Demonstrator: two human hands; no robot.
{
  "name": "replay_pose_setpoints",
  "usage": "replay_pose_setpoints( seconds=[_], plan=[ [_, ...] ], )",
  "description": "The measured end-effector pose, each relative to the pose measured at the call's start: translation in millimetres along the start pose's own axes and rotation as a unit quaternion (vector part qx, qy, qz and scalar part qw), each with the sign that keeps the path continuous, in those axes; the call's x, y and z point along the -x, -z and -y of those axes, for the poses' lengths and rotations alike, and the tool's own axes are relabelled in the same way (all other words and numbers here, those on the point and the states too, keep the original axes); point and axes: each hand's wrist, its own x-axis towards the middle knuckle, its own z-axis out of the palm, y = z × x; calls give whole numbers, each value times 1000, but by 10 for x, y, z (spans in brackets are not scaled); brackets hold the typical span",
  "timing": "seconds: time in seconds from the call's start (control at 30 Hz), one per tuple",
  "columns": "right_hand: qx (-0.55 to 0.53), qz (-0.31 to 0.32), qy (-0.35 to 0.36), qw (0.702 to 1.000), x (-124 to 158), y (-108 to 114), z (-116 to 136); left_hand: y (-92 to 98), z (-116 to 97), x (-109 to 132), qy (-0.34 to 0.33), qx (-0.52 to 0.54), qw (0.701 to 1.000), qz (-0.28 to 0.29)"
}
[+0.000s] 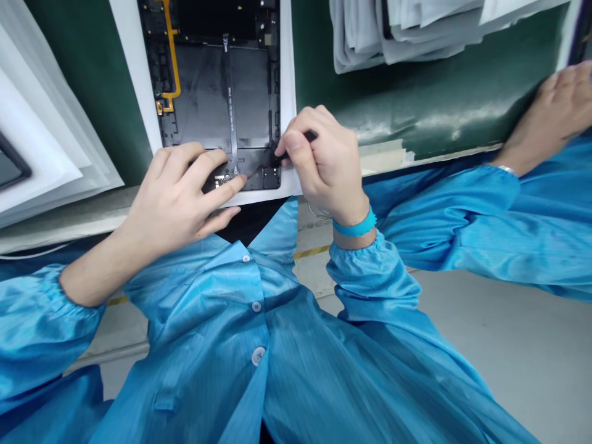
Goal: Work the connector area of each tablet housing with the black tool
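Observation:
An opened tablet housing (pixel 198 92) lies face up on a white sheet, its dark inner side showing. A grey flat cable (pixel 232 105) runs down its middle, and an orange flex cable (pixel 174 55) follows its left side. My left hand (pixel 180 191) rests with spread fingers on the lower edge, the index fingertip by a small circuit board (pixel 224 179) and a thin dark wire. My right hand (pixel 324 163) pinches a slim black tool (pixel 311 135) at the housing's lower right corner. The fingers mostly hide this tool, so its exact kind is unclear.
Stacked white foam sleeves (pixel 416 37) lie at the back right of the green mat (pixel 485 92). More white sheets (pixel 41 135) and a dark device edge (pixel 12 163) are at left. A co-worker's hand (pixel 550 117) rests at the far right.

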Motion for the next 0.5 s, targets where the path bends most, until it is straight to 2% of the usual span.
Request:
replay_pose_setpoints(
  seconds=[0.07,0.13,0.23,0.33,0.5],
  plan=[
    [-43,-34,5,998,31,-72,58,-5,17,-11,-22,-15,999,-18],
    [-78,-30,17,996,57,-149,101,14,39,-36,-37,-5,999,-25],
    [-77,3,3,997,80,-227,116,84,62,-95,-19,45,999,15],
    [-72,-1,-12,997,89,-251,89,147,73,-141,3,65,996,59],
    [-94,-7,3,996,90,-261,56,110,120,-113,-17,57,997,40]
  ],
)
